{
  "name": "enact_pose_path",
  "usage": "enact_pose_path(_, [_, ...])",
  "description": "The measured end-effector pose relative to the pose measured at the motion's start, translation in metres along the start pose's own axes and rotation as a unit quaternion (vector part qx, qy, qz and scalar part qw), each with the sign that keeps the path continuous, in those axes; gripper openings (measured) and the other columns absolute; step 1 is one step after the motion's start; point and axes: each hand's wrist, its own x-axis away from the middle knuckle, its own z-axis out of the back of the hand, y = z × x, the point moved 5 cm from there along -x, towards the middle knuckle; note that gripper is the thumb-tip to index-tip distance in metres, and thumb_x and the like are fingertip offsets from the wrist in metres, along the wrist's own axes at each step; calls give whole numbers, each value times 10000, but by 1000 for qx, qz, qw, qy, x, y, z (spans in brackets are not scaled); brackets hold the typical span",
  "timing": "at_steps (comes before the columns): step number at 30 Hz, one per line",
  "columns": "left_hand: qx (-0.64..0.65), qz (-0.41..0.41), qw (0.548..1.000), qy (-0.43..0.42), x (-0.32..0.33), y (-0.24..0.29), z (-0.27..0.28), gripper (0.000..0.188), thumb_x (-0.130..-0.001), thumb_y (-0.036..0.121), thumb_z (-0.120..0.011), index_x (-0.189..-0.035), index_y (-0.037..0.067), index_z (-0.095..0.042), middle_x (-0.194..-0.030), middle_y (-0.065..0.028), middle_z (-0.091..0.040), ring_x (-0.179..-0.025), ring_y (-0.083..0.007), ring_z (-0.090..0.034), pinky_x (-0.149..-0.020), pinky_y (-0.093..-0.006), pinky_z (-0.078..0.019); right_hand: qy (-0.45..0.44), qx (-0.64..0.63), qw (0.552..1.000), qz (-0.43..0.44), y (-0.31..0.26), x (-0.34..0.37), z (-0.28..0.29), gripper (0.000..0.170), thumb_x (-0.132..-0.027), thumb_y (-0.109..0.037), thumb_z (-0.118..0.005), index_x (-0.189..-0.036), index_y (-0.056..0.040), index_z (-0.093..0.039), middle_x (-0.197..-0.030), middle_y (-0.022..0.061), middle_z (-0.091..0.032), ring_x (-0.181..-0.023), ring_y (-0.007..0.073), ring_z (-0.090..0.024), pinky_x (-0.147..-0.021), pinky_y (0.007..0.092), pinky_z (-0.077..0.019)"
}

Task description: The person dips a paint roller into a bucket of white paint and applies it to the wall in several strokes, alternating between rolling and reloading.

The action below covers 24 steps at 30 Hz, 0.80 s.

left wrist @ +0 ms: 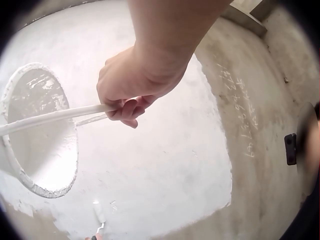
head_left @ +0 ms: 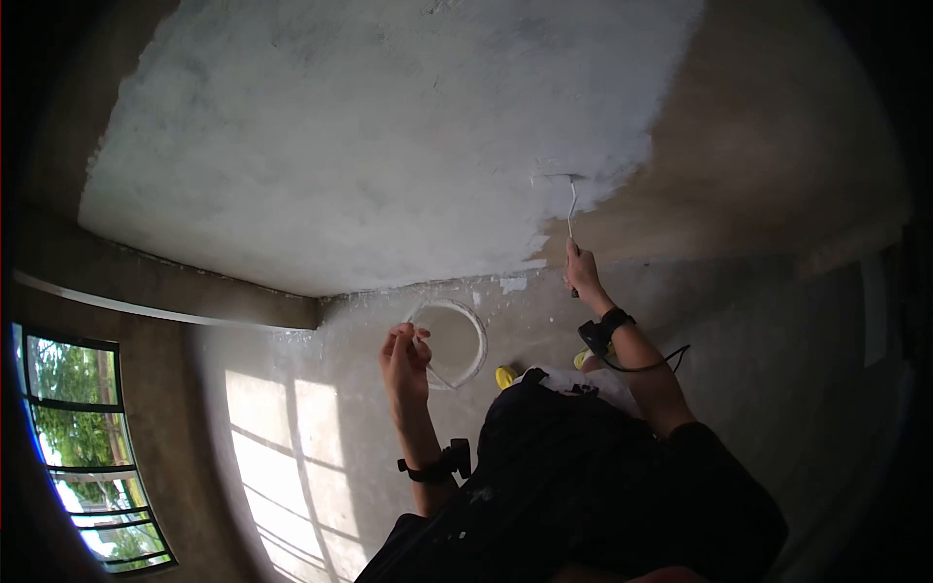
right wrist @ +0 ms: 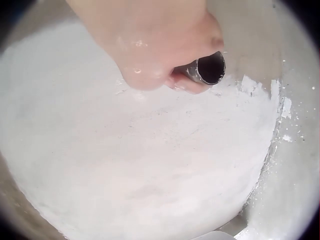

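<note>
My left hand (head_left: pixel 404 361) grips the bail handle (left wrist: pixel 55 117) of a white bucket (head_left: pixel 480 335). In the left wrist view the bucket hangs to the left of that hand, its rim crusted with white paint and wet white paint inside. My right hand (head_left: pixel 581 269) is wrapped around the handle of a paint roller (head_left: pixel 571 206). Its roller head lies against the wall (head_left: pixel 369 146), close to the ragged right edge of the white coat. The right wrist view shows the hollow dark end of the roller handle (right wrist: pixel 211 68) poking out of the fist.
Brown bare wall (head_left: pixel 748 126) borders the white area on the right. A concrete ledge (head_left: pixel 175 282) juts out at the left, with a barred window (head_left: pixel 87 437) below it. Paint specks dot the floor (head_left: pixel 515 321), where sunlight falls. Yellow shoes (head_left: pixel 506 376) stand near the bucket.
</note>
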Motion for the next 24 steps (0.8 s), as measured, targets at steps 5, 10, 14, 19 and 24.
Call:
enact_pose_path(5, [-19,4,999,-33,0,3,-8,46,-900,44,-556,-920,31,-595,-787,-97,-618,-571,-63,-476,-477,-176,-337,3,20,999,-40,16,-11,9,517,-953,-519,-440,-640,-112,-379,-465,-9,-361,-351,102,-373,-333,263,-309])
enact_pose_path(10, [-11,9,1000,-13,9,12,-26,63,-892,34,-543,-947,21,-572,-755,-92,-618,-536,-42,-404,-477,-180,-295,-51,-2,992,-115,18,-19,26,503,-937,-513,-490,-662,-104,-392,-516,-15,-384,-396,100,-379,-361,261,-319])
enact_pose_path(14, [-27,21,999,-11,-3,14,-18,68,-912,49,-518,-949,21,-567,-774,-68,-587,-602,-53,-442,-521,-165,-342,-28,-21,989,-142,16,-35,30,467,-948,-400,-488,-609,-91,-402,-495,11,-383,-385,133,-383,-369,285,-323])
enact_pose_path(19, [-29,19,999,-15,-2,14,-26,71,-898,21,-516,-934,-17,-564,-751,-75,-585,-621,-73,-484,-509,-175,-344,-33,-25,989,-144,-4,14,48,360,-924,-357,-544,-710,-105,-402,-542,-32,-354,-426,68,-377,-387,229,-294])
enact_pose_path(24, [-51,32,998,-8,-4,12,-29,76,-895,45,-530,-942,-2,-568,-794,-111,-612,-591,-77,-473,-504,-185,-346,-91,58,986,-129,-62,99,44,369,-933,-334,-529,-689,-91,-398,-521,-34,-368,-388,58,-358,-367,244,-297])
